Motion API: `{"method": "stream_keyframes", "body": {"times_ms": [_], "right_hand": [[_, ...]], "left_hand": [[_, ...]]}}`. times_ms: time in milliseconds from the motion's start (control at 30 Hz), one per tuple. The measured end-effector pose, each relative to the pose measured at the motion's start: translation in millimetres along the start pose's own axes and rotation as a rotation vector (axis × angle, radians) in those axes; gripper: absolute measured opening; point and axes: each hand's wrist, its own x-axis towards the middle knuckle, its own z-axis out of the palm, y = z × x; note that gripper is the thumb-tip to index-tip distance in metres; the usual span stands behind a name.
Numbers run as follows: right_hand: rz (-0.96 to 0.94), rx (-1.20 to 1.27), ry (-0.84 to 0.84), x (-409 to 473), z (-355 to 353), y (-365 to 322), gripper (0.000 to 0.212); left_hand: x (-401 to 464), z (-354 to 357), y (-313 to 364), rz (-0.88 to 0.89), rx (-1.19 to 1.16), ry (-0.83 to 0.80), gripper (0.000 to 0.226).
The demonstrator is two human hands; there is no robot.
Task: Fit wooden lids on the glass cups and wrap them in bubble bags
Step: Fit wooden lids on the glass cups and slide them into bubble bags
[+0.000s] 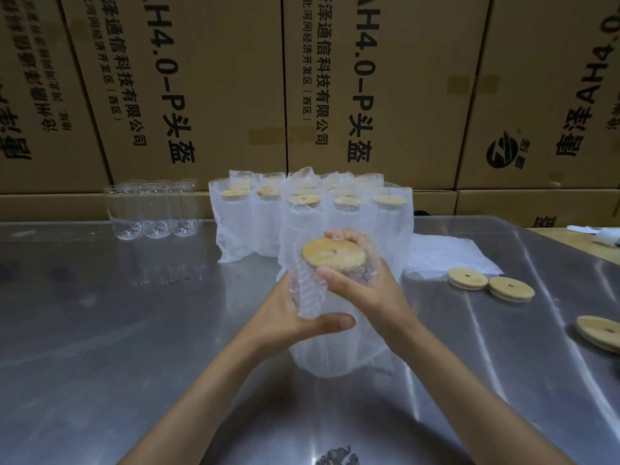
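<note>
A glass cup with a round wooden lid (333,253) sits inside a clear bubble bag (339,344) at the middle of the table. My left hand (295,317) grips the bag from the left, its thumb across the front. From the right, my right hand (365,286) wraps its fingers round the bag's top beside the lid. Behind stand several wrapped, lidded cups (302,216). Bare glass cups (154,209) stand at the back left. Three loose wooden lids (489,283) lie at the right.
The steel table (134,330) is shiny and reflective. A wall of brown cardboard boxes (369,95) stands right behind it. Flat bubble bags (446,253) lie behind the loose lids. Something white (600,234) lies at the far right edge.
</note>
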Motion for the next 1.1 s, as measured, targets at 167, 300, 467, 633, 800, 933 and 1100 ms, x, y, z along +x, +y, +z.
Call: {"method": "stream_keyframes", "body": {"times_ms": [167,300,467,633,800,933,1100], "right_hand": [[0.052,-0.009,-0.086,-4,4,0,0.082],[0.115,-0.061,-0.133,-4,4,1,0.109],[0.187,-0.224,-0.236,-5,4,6,0.098],[0.117,-0.255,-0.121,-9,14,26,0.093],[0.1,-0.208,-0.05,-7,9,20,0.083],[0.124,-0.108,-0.072,-7,6,16,0.07],[0.194,-0.065,-0.109,-11,14,21,0.083]], "left_hand": [[0,-5,4,0.039,-0.045,0.069,0.062],[1,-9,4,0.042,-0.044,0.114,0.063],[1,-15,3,0.052,-0.118,0.218,0.062],[1,-14,1,0.006,-0.119,0.262,0.087],[-4,-32,-1,-0.252,0.033,0.086,0.135],[-12,-52,-13,-0.347,0.041,-0.207,0.122],[-18,-32,-25,-0.24,-0.099,-0.201,0.059]]}}
